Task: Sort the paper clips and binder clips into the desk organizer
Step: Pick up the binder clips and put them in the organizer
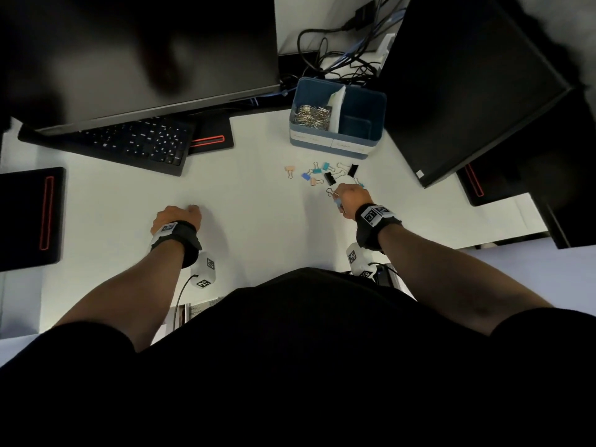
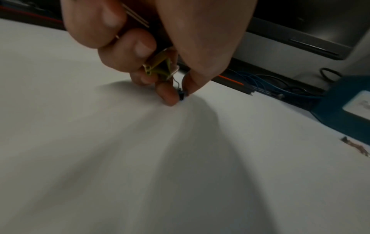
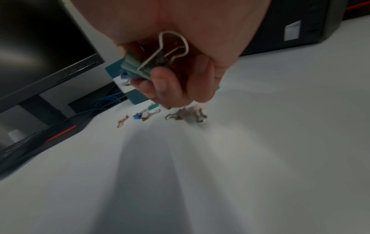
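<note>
Surface [image 1: 245, 195]: white, bare across the near middle, hemmed by two monitors far left and right. Organizer [image 1: 338, 146]: far right, two compartments, paper clips [image 1: 312, 117] filling the left. Loose binder clips [image 1: 322, 174]: about nine, just before it. My right hand [image 1: 350, 196]: fingers curled round several clips. My left hand [image 1: 175, 217]: fingers pinching small clips against the surface.

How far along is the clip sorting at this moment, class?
Done: paper clips fill one compartment of the desk organizer; the compartment beside it looks empty. In hand: the right hand grips several binder clips; the left hand pinches small clips at the desk. Left: loose binder clips still lie on the desk.
</note>
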Motion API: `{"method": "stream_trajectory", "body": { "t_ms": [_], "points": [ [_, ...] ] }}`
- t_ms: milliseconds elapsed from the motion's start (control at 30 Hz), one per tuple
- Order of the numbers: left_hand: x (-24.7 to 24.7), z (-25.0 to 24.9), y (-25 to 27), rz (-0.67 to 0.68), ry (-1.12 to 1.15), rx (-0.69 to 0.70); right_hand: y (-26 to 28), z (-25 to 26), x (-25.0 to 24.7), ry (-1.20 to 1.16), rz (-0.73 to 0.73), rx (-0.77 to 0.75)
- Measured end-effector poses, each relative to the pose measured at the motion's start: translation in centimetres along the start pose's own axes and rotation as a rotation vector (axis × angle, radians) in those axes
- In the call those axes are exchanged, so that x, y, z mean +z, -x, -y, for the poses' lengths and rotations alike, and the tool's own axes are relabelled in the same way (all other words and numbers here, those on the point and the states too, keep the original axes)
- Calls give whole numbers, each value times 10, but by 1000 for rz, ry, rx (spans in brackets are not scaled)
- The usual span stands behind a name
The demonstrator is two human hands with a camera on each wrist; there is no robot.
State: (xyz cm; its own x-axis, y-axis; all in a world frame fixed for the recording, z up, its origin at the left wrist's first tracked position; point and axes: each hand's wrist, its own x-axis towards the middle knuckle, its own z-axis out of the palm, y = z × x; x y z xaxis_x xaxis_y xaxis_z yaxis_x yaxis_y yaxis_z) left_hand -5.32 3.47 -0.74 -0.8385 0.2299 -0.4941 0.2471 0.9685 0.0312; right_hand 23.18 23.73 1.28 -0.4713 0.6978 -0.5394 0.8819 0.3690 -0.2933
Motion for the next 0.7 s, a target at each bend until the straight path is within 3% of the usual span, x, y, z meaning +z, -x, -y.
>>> {"method": "stream_trajectory", "body": {
  "t_ms": [100, 233, 367, 500, 567, 700],
  "points": [
    [2, -6, 1, 25, 1, 4, -5, -17, -6, 112, -21, -21],
    [3, -24, 12, 67, -2, 46, -13, -29, -9, 36, -11, 70],
    [-6, -77, 33, 98, 5, 276, -33, -27, -27, -558, -44, 221],
    [-29, -154, 59, 121, 111, 541, -48, -6, -79, -1054, -123, 321],
    [-44, -195, 72, 151, 185, 625, -59, -4, -106, -1144, -136, 371],
    [-60, -266, 86, 258, 277, 696, -86, -7, -145, -1057, -168, 407]
  ]
}}
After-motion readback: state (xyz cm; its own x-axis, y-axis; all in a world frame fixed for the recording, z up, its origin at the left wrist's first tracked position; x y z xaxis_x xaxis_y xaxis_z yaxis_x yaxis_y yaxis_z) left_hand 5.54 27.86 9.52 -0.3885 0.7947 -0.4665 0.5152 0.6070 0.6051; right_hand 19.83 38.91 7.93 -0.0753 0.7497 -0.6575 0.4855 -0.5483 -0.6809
